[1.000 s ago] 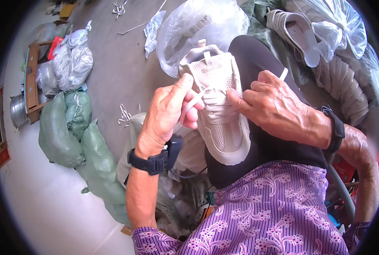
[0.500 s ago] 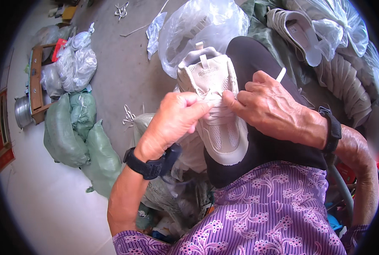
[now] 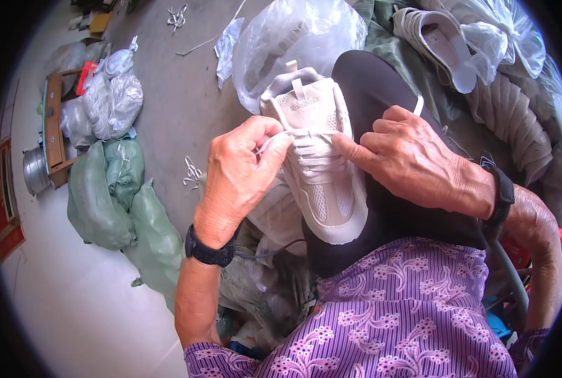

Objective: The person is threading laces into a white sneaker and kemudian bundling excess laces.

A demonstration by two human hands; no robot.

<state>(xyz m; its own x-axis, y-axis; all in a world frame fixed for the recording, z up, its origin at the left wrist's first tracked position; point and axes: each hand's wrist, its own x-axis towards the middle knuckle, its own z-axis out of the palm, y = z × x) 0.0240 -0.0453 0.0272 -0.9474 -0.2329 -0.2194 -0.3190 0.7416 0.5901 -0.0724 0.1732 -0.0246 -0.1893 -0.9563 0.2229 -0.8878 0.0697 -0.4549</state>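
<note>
An off-white sneaker (image 3: 334, 208) lies on my dark-trousered thigh, toe toward me and tongue away. Its white shoelace (image 3: 315, 133) runs across the top of the lacing, stretched between my hands. My left hand (image 3: 234, 173) is closed at the shoe's left side, pinching the lace between thumb and fingers. On the right, my right hand (image 3: 413, 164) is closed on the lace too, its thumb and index finger against the upper eyelets. A white lace end sticks up above the right knuckles. The remaining fingers of the right hand are curled under and partly hidden.
Beyond the sneaker sits a clear plastic bag (image 3: 300, 44). At the upper right are another pale shoe (image 3: 438, 47) and a row of stacked pale shoes (image 3: 514, 126). Green sacks (image 3: 98, 195) and a wooden drawer unit (image 3: 54, 120) stand at the left. Loose laces (image 3: 177, 17) lie on the floor.
My left hand has moved left from the middle of the lacing to the shoe's left edge, drawing the lace out straight. The right hand has shifted slightly right.
</note>
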